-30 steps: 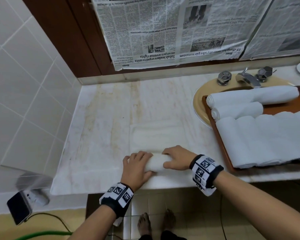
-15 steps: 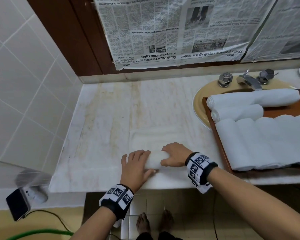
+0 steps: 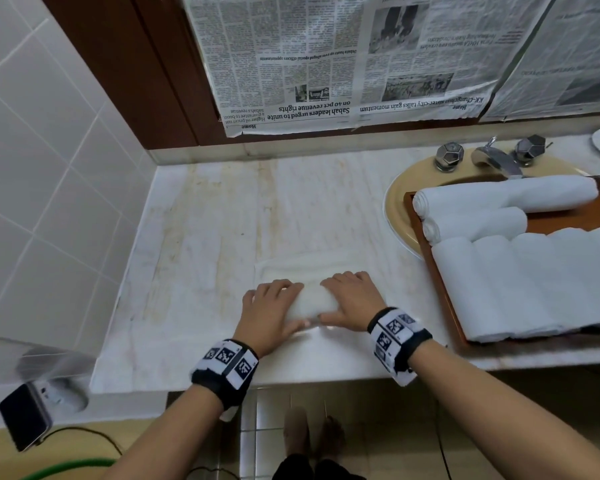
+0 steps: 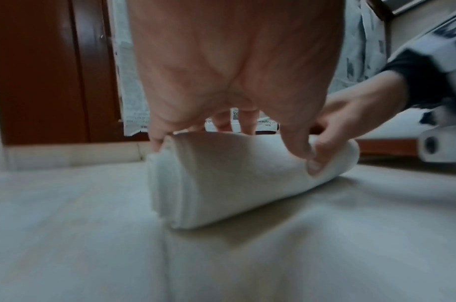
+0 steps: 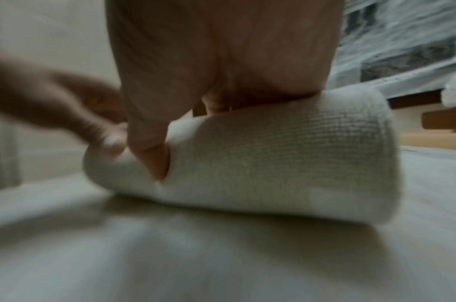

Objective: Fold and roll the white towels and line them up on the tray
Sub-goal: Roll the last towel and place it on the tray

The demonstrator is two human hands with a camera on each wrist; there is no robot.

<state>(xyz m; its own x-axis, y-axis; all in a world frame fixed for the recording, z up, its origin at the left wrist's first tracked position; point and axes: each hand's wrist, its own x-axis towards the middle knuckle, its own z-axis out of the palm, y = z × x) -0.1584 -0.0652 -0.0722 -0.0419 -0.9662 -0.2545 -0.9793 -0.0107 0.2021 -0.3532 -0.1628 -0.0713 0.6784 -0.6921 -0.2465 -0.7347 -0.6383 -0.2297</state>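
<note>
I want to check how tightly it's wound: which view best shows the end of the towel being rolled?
The left wrist view: the rolled towel turns its left end toward the camera, layers visible. The right wrist view shows its woven side, blurred. In the head view both hands cover its ends.

You're in a bathroom: tiled wall, marble vanity table, a basin with a chrome faucet, tiled floor below.
</note>
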